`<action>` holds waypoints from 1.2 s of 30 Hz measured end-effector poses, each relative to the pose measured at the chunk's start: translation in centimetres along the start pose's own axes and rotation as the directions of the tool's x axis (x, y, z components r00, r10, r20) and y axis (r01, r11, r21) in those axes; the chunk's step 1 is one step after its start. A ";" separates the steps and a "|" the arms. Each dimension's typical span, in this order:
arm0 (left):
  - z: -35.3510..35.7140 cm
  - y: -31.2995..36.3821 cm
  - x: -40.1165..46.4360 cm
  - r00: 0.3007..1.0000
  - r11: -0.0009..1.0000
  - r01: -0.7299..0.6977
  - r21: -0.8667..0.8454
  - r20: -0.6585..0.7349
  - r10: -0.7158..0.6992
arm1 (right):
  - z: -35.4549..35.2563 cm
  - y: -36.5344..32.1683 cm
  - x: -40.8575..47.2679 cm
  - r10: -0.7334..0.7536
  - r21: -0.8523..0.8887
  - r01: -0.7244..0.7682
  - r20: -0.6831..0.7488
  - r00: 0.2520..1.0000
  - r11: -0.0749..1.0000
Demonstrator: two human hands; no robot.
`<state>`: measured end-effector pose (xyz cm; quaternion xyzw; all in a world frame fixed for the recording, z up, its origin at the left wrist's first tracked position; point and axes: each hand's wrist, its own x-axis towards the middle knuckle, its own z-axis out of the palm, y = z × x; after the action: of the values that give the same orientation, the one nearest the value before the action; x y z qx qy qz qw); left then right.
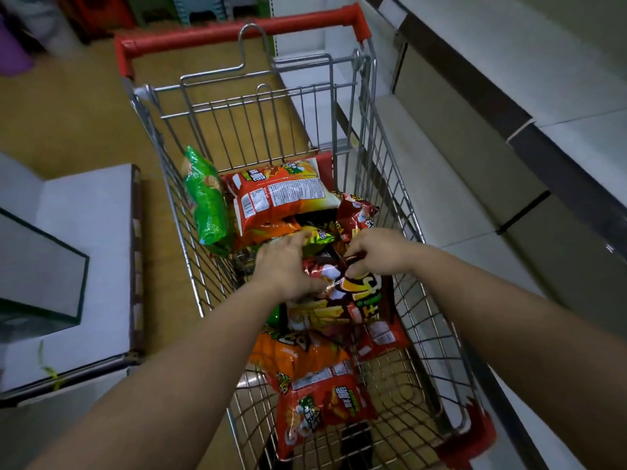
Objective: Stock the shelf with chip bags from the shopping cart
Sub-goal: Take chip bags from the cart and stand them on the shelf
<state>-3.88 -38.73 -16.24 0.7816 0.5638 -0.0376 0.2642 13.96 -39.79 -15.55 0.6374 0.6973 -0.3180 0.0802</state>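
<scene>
A wire shopping cart [383, 184] with a red handle stands in front of me, holding several chip bags. My left hand [285, 266] and my right hand [376, 252] both reach into the cart and grip the top edge of a dark red chip bag [342, 300] in the middle of the pile. A green bag [205, 198] leans on the cart's left wall. A red and white bag [278, 195] lies at the far end. An orange bag [298, 354] and another red bag [319, 408] lie nearer to me.
White shelf tiers [475, 164] with dark price rails run along the right of the cart, bare where I see them. A white shelf end [84, 266] stands to the left. The tan floor stretches beyond the cart handle [237, 32].
</scene>
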 end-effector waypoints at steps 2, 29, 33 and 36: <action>-0.9 -0.7 0.0 0.988 0.988 0.049 -0.146 -0.138 -0.069 | -0.1 0.2 -0.1 0.048 0.217 -0.044 -0.013 0.999 0.975; 0.0 -2.2 -0.8 0.920 0.998 -0.048 -0.042 0.388 0.060 | 2.0 -3.9 0.5 -0.355 0.056 0.363 -0.110 0.928 0.930; -0.3 -3.5 -0.7 0.945 0.966 0.155 -0.209 0.316 -0.084 | 1.9 -0.6 2.8 0.149 0.543 0.138 -0.451 0.880 0.828; -0.5 -4.7 -1.0 0.960 0.861 0.270 -0.432 0.186 -0.208 | 2.9 2.8 5.1 0.434 0.555 -0.179 -0.369 0.822 0.812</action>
<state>-8.57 -38.33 -17.15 0.6181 0.6308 0.0103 0.4690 14.86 -37.17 -21.43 0.8014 0.4728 -0.3004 -0.2098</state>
